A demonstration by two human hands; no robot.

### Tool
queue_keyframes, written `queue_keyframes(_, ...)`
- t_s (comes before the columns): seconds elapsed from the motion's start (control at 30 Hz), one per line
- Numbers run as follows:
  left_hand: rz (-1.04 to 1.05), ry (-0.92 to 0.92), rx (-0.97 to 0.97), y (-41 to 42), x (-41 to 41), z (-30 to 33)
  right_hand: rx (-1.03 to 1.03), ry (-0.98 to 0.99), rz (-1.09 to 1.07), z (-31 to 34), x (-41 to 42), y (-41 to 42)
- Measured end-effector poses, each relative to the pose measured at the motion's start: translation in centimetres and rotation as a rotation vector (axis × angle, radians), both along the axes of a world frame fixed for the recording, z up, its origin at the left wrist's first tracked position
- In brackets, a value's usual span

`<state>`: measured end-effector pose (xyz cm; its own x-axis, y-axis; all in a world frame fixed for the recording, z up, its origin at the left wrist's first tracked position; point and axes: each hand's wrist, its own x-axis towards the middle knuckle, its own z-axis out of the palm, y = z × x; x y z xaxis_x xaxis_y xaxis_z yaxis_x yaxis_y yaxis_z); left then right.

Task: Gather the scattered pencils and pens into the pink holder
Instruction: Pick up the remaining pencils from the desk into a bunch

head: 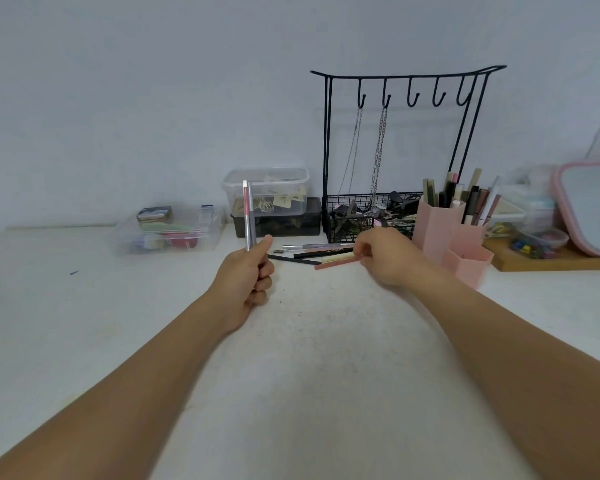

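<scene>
My left hand [248, 278] grips two pens [248, 216], one pink and one silver, held upright above the white table. My right hand [383, 259] reaches over a small pile of scattered pens and pencils [312, 252] and pinches the end of a pink pencil [333, 265] that lies on the table. The pink holder [440, 226], made of hexagonal tubes, stands just right of my right hand. Several pens and pencils stand in its tall back tubes. Its low front tube [466, 263] looks empty.
A black wire jewellery stand [395, 150] with hanging chains and a basket sits behind the pens. Clear plastic boxes [267, 192] stand at the back centre and a flat clear box [167, 232] at the left. A wooden tray [551, 259] and pink mirror [589, 209] lie far right.
</scene>
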<state>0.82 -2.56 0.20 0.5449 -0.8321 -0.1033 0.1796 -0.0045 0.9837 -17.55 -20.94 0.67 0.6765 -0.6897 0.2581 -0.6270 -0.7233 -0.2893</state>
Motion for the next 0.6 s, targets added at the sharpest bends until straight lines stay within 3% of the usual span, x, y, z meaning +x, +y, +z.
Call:
queue_keyframes(0.23, 0.023, 0.006, 0.028, 0.1, -0.2, 0.3, 0.036, 0.083, 0.072, 0.5, 0.1, -0.2)
queue_keyframes(0.33, 0.023, 0.007, 0.021, 0.0, -0.3, 0.4, 0.133, -0.060, 0.127, 1.6, 0.6, 1.1)
queue_keyframes(0.5, -0.050, 0.012, -0.026, 0.3, -1.0, 0.7, 0.605, -0.390, 0.304, 3.8, 2.9, 6.0)
queue_keyframes(0.6, -0.130, -0.046, -0.126, 0.4, -1.5, 0.4, 0.681, -0.499, 0.361, 3.4, 4.2, 8.3)
